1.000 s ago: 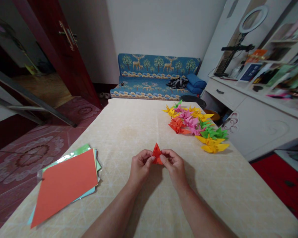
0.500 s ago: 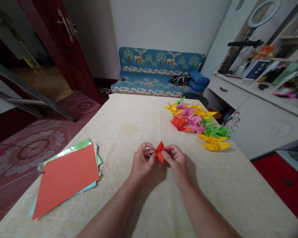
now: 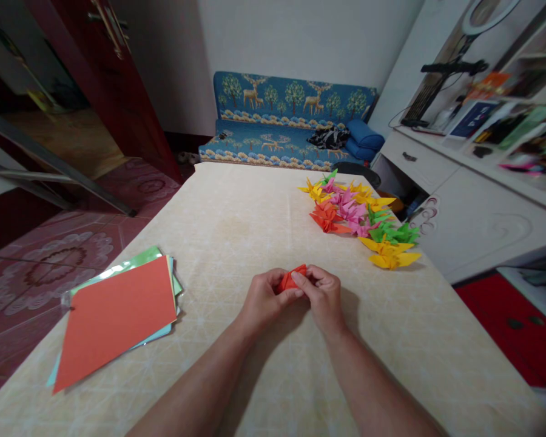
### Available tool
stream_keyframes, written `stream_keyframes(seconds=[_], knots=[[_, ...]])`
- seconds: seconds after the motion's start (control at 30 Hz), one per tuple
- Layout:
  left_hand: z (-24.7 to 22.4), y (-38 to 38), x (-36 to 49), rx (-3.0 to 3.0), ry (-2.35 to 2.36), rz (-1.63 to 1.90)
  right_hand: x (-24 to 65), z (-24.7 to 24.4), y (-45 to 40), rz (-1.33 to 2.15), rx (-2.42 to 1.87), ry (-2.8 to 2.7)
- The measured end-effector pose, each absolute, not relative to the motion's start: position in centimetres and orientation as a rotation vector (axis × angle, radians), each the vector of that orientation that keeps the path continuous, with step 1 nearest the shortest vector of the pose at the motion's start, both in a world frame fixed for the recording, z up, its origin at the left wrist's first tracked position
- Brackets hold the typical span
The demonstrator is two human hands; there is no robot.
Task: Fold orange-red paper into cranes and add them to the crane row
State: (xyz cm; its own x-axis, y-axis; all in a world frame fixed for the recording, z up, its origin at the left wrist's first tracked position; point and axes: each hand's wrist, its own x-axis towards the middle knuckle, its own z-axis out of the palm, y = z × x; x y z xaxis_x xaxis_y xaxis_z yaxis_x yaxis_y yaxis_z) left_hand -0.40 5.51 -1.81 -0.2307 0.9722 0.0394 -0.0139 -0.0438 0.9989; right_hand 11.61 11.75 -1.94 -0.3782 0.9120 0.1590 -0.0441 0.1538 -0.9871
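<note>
Together, both hands pinch a small red folded paper (image 3: 287, 281) between them, just above the table.

Fingers of the left hand (image 3: 264, 298) and right hand (image 3: 322, 294) cover much of the paper, so its full shape and the underlying folds cannot be made out; both forearms run off the bottom edge. Around the grip spreads a pale patterned tablecloth (image 3: 227, 261). To its left lies a stack of coloured sheets (image 3: 118, 321), orange uppermost; beyond it to the right, folded paper figures (image 3: 352, 212) crowd together, overlapping. Farther ahead stands a blue sofa (image 3: 273, 145); far right, a white cabinet (image 3: 486, 206) holds blurred items, and a ring light (image 3: 470, 28) is cropped at the top.
</note>
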Motion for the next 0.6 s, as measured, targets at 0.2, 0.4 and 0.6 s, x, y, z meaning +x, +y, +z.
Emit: stream_keyframes(seconds=[0.2,0.4,0.6], knots=[[-1.87,5.15,0.19,1.191,1.369,1.298,11.62,-2.02,11.66,1.163,-0.955,-1.599],[-1.71,4.94,0.38,1.264,1.325,1.217,11.64,-2.30,12.01,1.191,-1.055,-1.586],[-1.60,4.91,0.32,1.423,1.407,1.212,11.72,-2.24,12.32,1.288,-1.059,-1.592]])
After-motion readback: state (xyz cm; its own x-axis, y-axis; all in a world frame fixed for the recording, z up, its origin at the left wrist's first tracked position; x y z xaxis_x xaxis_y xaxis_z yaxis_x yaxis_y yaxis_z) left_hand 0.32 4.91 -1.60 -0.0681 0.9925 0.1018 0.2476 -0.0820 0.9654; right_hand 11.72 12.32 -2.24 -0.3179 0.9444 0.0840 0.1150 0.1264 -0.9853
